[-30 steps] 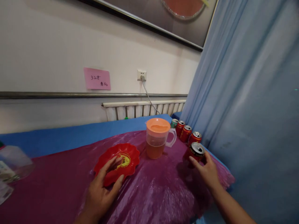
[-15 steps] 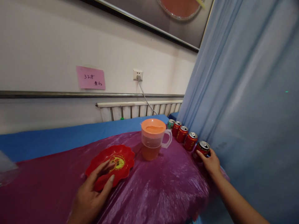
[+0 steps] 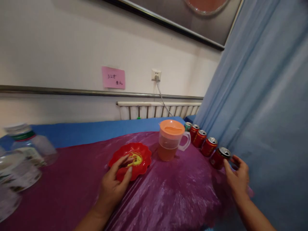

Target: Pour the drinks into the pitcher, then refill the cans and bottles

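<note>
A purple sheet (image 3: 168, 199) covers the table. Taking the jug (image 3: 171, 140) on it as landmark: a blue curtain (image 3: 264, 96) hangs to its right, and blurred bottles (image 3: 21, 154) stand far to its left. The red dish (image 3: 131, 160) lies just left of the jug; the left hand (image 3: 113, 187) rests open on the dish's near rim. A row of cans runs to the jug's right; the right hand (image 3: 238, 178), fingers spread, is just beside the nearest can (image 3: 219, 158), loosely open around it.
</note>
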{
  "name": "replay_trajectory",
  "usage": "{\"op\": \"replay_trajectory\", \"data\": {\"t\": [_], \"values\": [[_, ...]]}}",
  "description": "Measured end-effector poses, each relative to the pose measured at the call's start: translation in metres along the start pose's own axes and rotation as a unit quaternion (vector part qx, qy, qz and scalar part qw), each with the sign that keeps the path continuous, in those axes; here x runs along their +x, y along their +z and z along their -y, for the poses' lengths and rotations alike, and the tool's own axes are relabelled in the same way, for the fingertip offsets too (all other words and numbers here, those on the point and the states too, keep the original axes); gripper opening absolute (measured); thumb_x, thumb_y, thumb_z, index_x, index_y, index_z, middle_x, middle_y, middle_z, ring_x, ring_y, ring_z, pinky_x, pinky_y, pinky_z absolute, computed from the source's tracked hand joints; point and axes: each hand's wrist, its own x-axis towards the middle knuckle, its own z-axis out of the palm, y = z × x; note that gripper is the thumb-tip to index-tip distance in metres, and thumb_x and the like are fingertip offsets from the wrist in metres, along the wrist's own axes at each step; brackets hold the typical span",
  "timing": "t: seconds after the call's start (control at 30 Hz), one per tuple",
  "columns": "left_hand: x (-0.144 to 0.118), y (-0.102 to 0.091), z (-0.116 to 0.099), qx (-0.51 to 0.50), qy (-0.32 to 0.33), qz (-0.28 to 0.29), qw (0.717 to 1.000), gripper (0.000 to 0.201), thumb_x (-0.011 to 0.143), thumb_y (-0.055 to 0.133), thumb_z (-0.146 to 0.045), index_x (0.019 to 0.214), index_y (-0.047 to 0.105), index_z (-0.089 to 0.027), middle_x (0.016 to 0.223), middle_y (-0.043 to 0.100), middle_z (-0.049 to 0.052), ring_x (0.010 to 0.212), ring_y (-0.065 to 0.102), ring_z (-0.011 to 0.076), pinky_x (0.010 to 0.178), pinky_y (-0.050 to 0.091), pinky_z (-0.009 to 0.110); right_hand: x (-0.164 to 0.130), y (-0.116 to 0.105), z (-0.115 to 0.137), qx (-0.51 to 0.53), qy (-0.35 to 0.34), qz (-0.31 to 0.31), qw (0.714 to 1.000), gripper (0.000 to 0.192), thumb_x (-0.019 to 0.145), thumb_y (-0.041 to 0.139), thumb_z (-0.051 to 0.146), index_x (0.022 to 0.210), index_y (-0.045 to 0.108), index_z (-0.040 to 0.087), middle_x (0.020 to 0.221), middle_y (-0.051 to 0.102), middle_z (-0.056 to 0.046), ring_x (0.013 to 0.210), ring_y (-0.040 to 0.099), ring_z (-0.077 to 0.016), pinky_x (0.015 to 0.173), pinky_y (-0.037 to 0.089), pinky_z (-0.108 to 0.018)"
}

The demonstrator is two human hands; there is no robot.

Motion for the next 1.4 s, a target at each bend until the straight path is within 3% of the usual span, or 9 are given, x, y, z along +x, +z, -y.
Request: {"op": "replay_trajectory", "data": {"t": [0.07,0.13,0.3,0.4,0.5,0.67,1.13,1.27,1.4], "values": [[-0.001,0.001,-0.003,-0.027,0.004,-0.029,0.999,0.039,0.094,0.064,-0.036,0.129,0.060,-0.019,0.110,0.078,0.009,0.102,0.076,0.0229,0.098,0.060,0.042,-0.038,0.001,0.033,0.057,-0.064,0.058,0.995,0.046,0.089,0.063,0.050,0.125,0.062,0.022,0.120,0.065,-0.013,0.103,0.064,-0.0280,0.094,0.051,-0.046],[-0.001,0.000,-0.006,-0.053,0.016,-0.070,0.996,0.037,0.094,0.064,-0.032,0.128,0.061,-0.019,0.111,0.077,0.010,0.103,0.075,0.0222,0.099,0.059,0.042,-0.084,0.008,0.076,0.108,-0.165,0.215,0.957,0.031,0.094,0.059,0.037,0.124,0.065,0.027,0.121,0.068,-0.010,0.110,0.065,-0.0272,0.097,0.051,-0.045],[0.004,-0.010,-0.019,-0.119,0.061,-0.160,0.978,0.035,0.095,0.065,-0.026,0.129,0.061,-0.019,0.113,0.076,0.010,0.102,0.075,0.0200,0.097,0.059,0.039,-0.181,0.037,0.180,0.152,-0.383,0.595,0.690,0.037,0.098,0.057,0.030,0.135,0.061,0.027,0.138,0.064,-0.005,0.127,0.058,-0.0198,0.111,0.044,-0.036],[0.008,-0.019,-0.030,-0.128,0.068,-0.183,0.972,0.034,0.095,0.065,-0.026,0.128,0.061,-0.019,0.112,0.075,0.010,0.101,0.074,0.0191,0.096,0.059,0.038,-0.209,0.053,0.215,0.123,-0.423,0.675,0.592,0.049,0.099,0.057,0.043,0.143,0.056,0.022,0.148,0.058,-0.007,0.135,0.051,-0.0243,0.117,0.039,-0.040],[0.011,-0.026,-0.038,-0.132,0.079,-0.200,0.968,0.034,0.095,0.065,-0.025,0.128,0.061,-0.019,0.112,0.075,0.010,0.101,0.074,0.0187,0.095,0.060,0.037,-0.223,0.060,0.229,0.102,-0.447,0.710,0.535,0.058,0.096,0.062,0.044,0.149,0.050,0.022,0.153,0.052,-0.010,0.141,0.045,-0.0290,0.118,0.036,-0.045],[0.018,-0.032,-0.050,-0.139,0.085,-0.213,0.963,0.033,0.094,0.065,-0.026,0.127,0.061,-0.020,0.110,0.075,0.010,0.101,0.074,0.0188,0.093,0.060,0.036,-0.237,0.060,0.226,0.073,-0.441,0.728,0.519,0.060,0.098,0.056,0.055,0.151,0.047,0.030,0.157,0.048,-0.010,0.144,0.040,-0.0352,0.115,0.036,-0.058],[0.036,-0.059,-0.077,-0.125,0.057,-0.215,0.967,0.030,0.090,0.068,-0.024,0.120,0.064,-0.020,0.105,0.076,0.007,0.098,0.074,0.0177,0.092,0.059,0.036,-0.241,0.059,0.222,0.069,-0.458,0.703,0.539,0.053,0.099,0.055,0.052,0.145,0.054,0.026,0.158,0.046,-0.012,0.142,0.042,-0.0358,0.112,0.038,-0.061],[0.013,-0.064,-0.088,-0.101,0.022,-0.188,0.977,0.028,0.090,0.068,-0.023,0.118,0.065,-0.020,0.106,0.077,0.007,0.098,0.074,0.0182,0.093,0.060,0.036,-0.240,0.059,0.223,0.076,-0.455,0.705,0.539,0.054,0.098,0.057,0.052,0.144,0.055,0.026,0.157,0.048,-0.011,0.141,0.043,-0.0359,0.112,0.038,-0.060],[-0.043,-0.081,-0.095,0.007,-0.005,-0.169,0.986,0.031,0.090,0.067,-0.023,0.121,0.066,-0.021,0.104,0.075,0.007,0.093,0.073,0.0182,0.088,0.060,0.034,-0.241,0.059,0.222,0.076,-0.433,0.718,0.539,0.063,0.096,0.061,0.051,0.152,0.046,0.027,0.160,0.044,-0.011,0.143,0.042,-0.0354,0.115,0.035,-0.059]]}}
